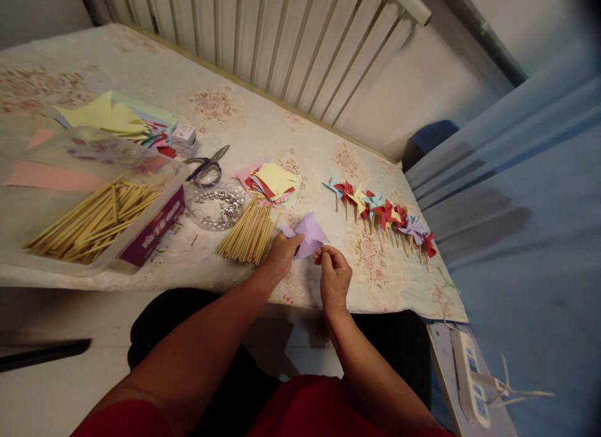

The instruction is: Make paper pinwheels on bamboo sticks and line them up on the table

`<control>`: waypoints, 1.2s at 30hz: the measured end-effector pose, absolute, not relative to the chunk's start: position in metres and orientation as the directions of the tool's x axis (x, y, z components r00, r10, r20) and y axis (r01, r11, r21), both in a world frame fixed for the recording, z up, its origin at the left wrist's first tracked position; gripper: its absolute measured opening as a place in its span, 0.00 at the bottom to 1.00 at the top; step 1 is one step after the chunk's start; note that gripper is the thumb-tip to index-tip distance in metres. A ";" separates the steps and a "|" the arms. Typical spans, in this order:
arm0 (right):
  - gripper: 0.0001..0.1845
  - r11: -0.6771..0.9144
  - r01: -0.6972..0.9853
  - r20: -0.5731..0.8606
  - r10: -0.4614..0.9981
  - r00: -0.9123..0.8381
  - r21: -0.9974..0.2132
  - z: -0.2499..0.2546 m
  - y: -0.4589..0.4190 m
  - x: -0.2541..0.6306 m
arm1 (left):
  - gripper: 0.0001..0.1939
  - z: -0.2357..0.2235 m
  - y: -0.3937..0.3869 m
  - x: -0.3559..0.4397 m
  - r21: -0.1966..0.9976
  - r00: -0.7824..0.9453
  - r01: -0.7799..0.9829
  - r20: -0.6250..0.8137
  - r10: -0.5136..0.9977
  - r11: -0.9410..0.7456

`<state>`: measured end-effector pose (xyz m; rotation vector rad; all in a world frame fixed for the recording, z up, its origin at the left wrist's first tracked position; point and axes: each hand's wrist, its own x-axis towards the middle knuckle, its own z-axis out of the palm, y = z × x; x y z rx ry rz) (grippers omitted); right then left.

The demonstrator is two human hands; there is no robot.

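My left hand (280, 257) pinches a light purple sheet of paper (310, 233), cut and partly folded like a pinwheel, and holds it above the table edge. At the paper's right corner my right hand (334, 271) is closed in a pinch; what its fingertips hold, if anything, is too small to make out. Left of my left hand lies a bundle of thin wooden sticks (248, 233). Behind the sticks is a stack of coloured paper pieces (275, 181), yellow on top. A round clear dish (215, 206) holds small shiny metal bits.
Dark-handled scissors (206, 166) lie behind the dish. A plastic box (107, 262) with more sticks (96, 221) stands at left, near yellow sheets (106, 114) and a small white box (183, 135). Finished pinwheels (375, 205) line the right side. A power strip (471, 377) sits at lower right.
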<state>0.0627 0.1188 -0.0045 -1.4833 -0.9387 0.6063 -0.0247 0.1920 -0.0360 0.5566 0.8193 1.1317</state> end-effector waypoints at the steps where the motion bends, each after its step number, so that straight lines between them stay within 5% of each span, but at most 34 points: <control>1: 0.10 0.038 0.211 0.149 0.829 0.539 -0.977 -0.003 0.119 0.062 | 0.09 -0.034 0.191 -0.026 0.761 0.196 -0.554 -0.277 0.941 0.339; 9: 0.13 -0.051 0.250 0.073 0.884 0.462 -0.967 0.009 0.124 0.066 | 0.07 -0.022 0.188 -0.030 0.760 0.255 -0.526 -0.287 0.923 0.382; 20: 0.12 -0.010 0.548 0.149 0.958 0.244 -0.837 0.038 0.125 0.090 | 0.10 -0.029 0.191 -0.029 0.774 0.314 -0.490 -0.272 0.910 0.401; 36: 0.03 -0.072 0.458 0.035 0.975 0.221 -0.886 0.046 0.137 0.090 | 0.09 -0.030 0.191 -0.031 0.790 0.390 -0.484 -0.189 0.901 0.375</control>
